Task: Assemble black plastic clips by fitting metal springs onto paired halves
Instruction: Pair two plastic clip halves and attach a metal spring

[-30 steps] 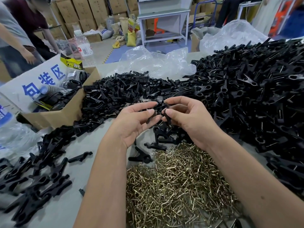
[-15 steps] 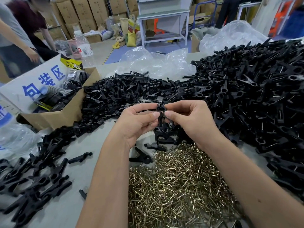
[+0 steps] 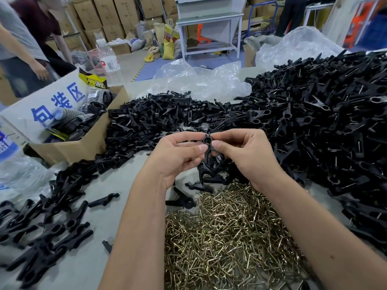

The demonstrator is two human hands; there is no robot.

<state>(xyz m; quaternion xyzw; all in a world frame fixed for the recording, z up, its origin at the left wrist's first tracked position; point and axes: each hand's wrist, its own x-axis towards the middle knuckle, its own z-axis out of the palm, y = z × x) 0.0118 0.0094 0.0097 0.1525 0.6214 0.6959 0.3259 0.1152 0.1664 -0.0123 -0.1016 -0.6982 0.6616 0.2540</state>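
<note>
Item in hand: one clip (image 3: 206, 150), black plastic, held above the surface at centre, between both hands. Our left hand (image 3: 178, 158) pinches it from the left, thumb on its near face, fingers curled behind. Our right hand (image 3: 243, 155) pinches it from the right, thumb tip just beside the round eye at its far end. Both grips are closed on the clip. We cannot tell whether a spring already sits in it.

Stock, near centre: springs (image 3: 228, 233), brass-coloured, in a loose heap on the surface (image 3: 100, 266), just below our wrists.

Stock, far centre: loose halves (image 3: 150, 120) in a heap.

Stock, right: a large pile (image 3: 324, 122) of clips, many showing a metal wire, so we judge these finished.

Stock, near left: further black pieces (image 3: 39, 229), scattered.

Also: a box (image 3: 69, 147) at far left, plastic bags (image 3: 201, 80) beyond the halves.

Step, as we judge it: seating the paired halves together, aligned at the eye. Next move calls for keeping the pair pressed with one hand while the other frees itself to take a single spring from the heap.
</note>
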